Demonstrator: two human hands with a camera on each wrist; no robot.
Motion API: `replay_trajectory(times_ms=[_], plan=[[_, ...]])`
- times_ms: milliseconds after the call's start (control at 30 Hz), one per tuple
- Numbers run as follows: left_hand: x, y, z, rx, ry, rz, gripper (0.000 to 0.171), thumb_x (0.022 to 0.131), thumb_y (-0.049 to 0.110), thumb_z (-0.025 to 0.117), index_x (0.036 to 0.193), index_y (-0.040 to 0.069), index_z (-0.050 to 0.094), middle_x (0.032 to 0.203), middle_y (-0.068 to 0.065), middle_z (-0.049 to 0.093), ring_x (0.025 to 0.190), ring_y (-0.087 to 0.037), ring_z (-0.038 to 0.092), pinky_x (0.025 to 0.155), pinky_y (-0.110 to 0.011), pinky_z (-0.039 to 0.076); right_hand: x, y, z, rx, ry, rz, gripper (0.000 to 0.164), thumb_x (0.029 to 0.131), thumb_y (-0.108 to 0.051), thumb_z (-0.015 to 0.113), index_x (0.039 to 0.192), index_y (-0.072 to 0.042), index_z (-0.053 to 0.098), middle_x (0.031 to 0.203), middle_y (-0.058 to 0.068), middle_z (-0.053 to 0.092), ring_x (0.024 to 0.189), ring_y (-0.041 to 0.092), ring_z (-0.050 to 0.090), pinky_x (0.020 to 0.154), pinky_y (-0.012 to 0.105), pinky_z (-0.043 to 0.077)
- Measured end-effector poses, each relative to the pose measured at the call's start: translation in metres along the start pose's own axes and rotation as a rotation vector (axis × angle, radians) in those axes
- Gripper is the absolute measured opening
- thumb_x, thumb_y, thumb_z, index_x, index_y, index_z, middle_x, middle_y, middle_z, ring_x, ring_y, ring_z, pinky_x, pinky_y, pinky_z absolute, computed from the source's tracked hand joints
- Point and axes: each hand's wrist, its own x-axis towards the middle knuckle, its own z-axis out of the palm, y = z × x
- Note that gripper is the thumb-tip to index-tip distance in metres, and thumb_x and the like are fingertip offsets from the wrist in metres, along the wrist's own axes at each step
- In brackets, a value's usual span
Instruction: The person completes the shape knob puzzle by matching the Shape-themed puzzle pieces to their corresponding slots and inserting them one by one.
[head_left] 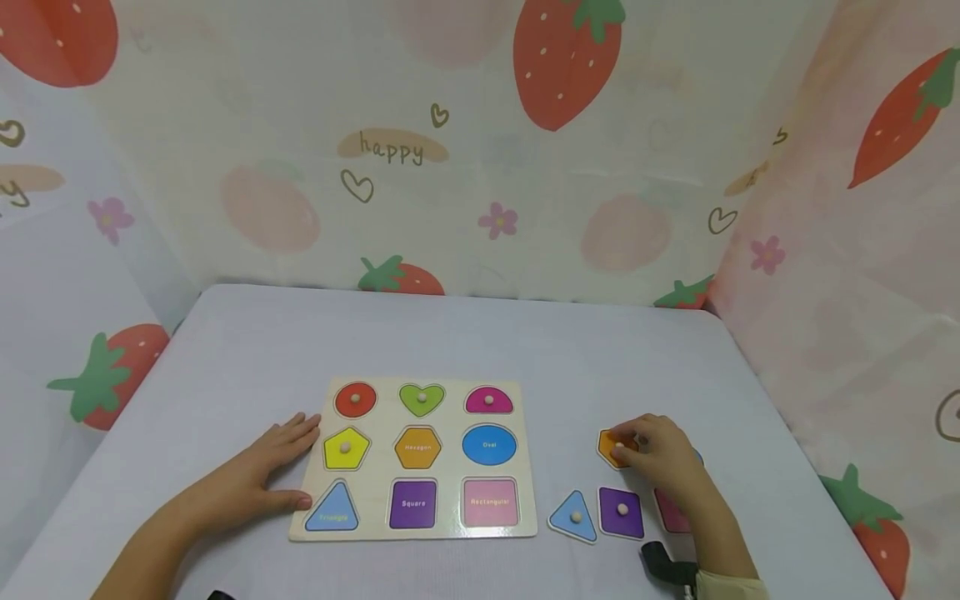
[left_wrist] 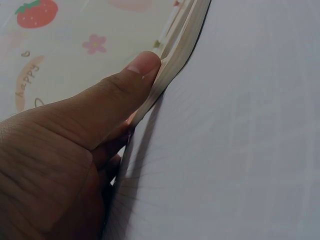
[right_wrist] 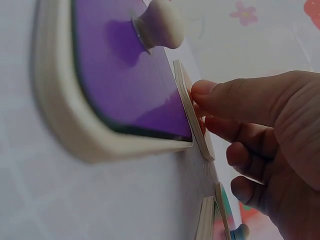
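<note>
A wooden shape-puzzle board lies flat on the table. My left hand rests at its left edge, fingers extended, and in the left wrist view the thumb touches the board's rim. Knobbed pieces fill the circle, heart, semicircle and pentagon places; the hexagon, oval, triangle, square and rectangle places show printed bottoms. Right of the board, my right hand pinches an orange hexagon puzzle piece at its knob. From the right wrist view, the hexagon's edge appears behind the purple piece; whether it is lifted, I cannot tell.
Near the right hand lie a blue triangle piece, a purple square piece and a pink piece partly under the wrist. A blue piece peeks out behind the hand. Strawberry-print cloth walls the table's back and sides.
</note>
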Motion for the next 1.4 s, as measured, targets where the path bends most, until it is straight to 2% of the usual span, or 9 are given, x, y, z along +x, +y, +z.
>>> replay_trajectory(times_ms=[367, 567, 900, 933, 1000, 1133, 1167, 1233, 1400], plan=[[-0.001, -0.003, 0.0, 0.014, 0.003, -0.006, 0.103, 0.074, 0.063, 0.081, 0.159, 0.021, 0.04, 0.169, -0.004, 0.029, 0.156, -0.044, 0.015, 0.119, -0.07, 0.02, -0.002, 0.001, 0.002, -0.01, -0.01, 0.017, 0.016, 0.089, -0.017, 0.08, 0.105, -0.013, 0.081, 0.097, -0.002, 0.072, 0.092, 0.017, 0.057, 0.082, 0.036, 0.051], [-0.002, -0.003, -0.001, 0.017, -0.001, -0.002, 0.104, 0.074, 0.063, 0.082, 0.159, 0.022, 0.039, 0.169, -0.004, 0.029, 0.157, -0.042, 0.015, 0.119, -0.069, 0.02, -0.004, -0.002, 0.002, -0.008, -0.015, 0.039, 0.013, 0.089, -0.017, 0.08, 0.102, -0.014, 0.08, 0.09, -0.004, 0.068, 0.087, 0.017, 0.054, 0.076, 0.034, 0.048], [-0.002, -0.002, -0.004, 0.01, -0.001, 0.013, 0.103, 0.075, 0.063, 0.081, 0.16, 0.022, 0.039, 0.169, -0.005, 0.029, 0.157, -0.042, 0.015, 0.119, -0.069, 0.02, -0.006, -0.006, 0.002, -0.013, 0.007, 0.062, 0.012, 0.091, -0.018, 0.079, 0.102, -0.014, 0.081, 0.099, 0.0, 0.072, 0.091, 0.019, 0.056, 0.078, 0.035, 0.049], [-0.002, -0.002, -0.004, 0.005, 0.0, 0.015, 0.103, 0.075, 0.063, 0.081, 0.16, 0.022, 0.039, 0.169, -0.005, 0.029, 0.157, -0.041, 0.015, 0.122, -0.066, 0.019, -0.006, -0.006, 0.001, -0.01, 0.01, 0.062, 0.012, 0.091, -0.018, 0.079, 0.102, -0.014, 0.081, 0.1, 0.001, 0.072, 0.091, 0.02, 0.056, 0.078, 0.035, 0.049], [-0.002, -0.003, -0.003, -0.007, 0.005, 0.027, 0.102, 0.075, 0.062, 0.081, 0.159, 0.021, 0.04, 0.169, -0.005, 0.03, 0.157, -0.041, 0.015, 0.128, -0.049, 0.014, -0.005, -0.007, -0.001, -0.003, 0.015, 0.059, 0.011, 0.091, -0.019, 0.078, 0.102, -0.015, 0.08, 0.103, 0.001, 0.072, 0.092, 0.02, 0.056, 0.078, 0.035, 0.048], [0.0, -0.003, 0.0, -0.002, 0.004, 0.011, 0.103, 0.075, 0.063, 0.081, 0.159, 0.02, 0.04, 0.169, -0.002, 0.029, 0.158, -0.039, 0.014, 0.129, -0.045, 0.012, -0.002, -0.009, -0.004, 0.027, 0.04, 0.027, 0.01, 0.091, -0.02, 0.079, 0.1, -0.017, 0.08, 0.102, 0.0, 0.072, 0.093, 0.021, 0.056, 0.074, 0.033, 0.047], [0.0, -0.002, 0.0, 0.003, 0.004, 0.007, 0.103, 0.074, 0.063, 0.081, 0.159, 0.02, 0.04, 0.169, -0.002, 0.029, 0.157, -0.039, 0.014, 0.128, -0.049, 0.013, 0.0, -0.01, -0.004, 0.036, 0.046, 0.018, 0.01, 0.091, -0.02, 0.079, 0.1, -0.017, 0.08, 0.1, -0.001, 0.072, 0.093, 0.021, 0.056, 0.072, 0.032, 0.047], [0.002, -0.002, 0.001, 0.013, -0.002, -0.009, 0.104, 0.074, 0.063, 0.081, 0.159, 0.021, 0.04, 0.169, -0.002, 0.029, 0.158, -0.039, 0.014, 0.122, -0.066, 0.018, 0.002, -0.013, -0.005, 0.06, 0.059, 0.001, 0.01, 0.091, -0.02, 0.08, 0.1, -0.018, 0.08, 0.098, -0.002, 0.071, 0.092, 0.02, 0.055, 0.069, 0.03, 0.046], [0.002, -0.002, 0.0, 0.016, -0.002, -0.016, 0.105, 0.073, 0.062, 0.082, 0.159, 0.02, 0.039, 0.169, -0.003, 0.029, 0.158, -0.039, 0.014, 0.121, -0.068, 0.018, 0.009, -0.028, -0.008, 0.109, 0.062, -0.043, 0.011, 0.091, -0.021, 0.079, 0.101, -0.018, 0.08, 0.094, -0.004, 0.068, 0.091, 0.02, 0.054, 0.068, 0.027, 0.047]])
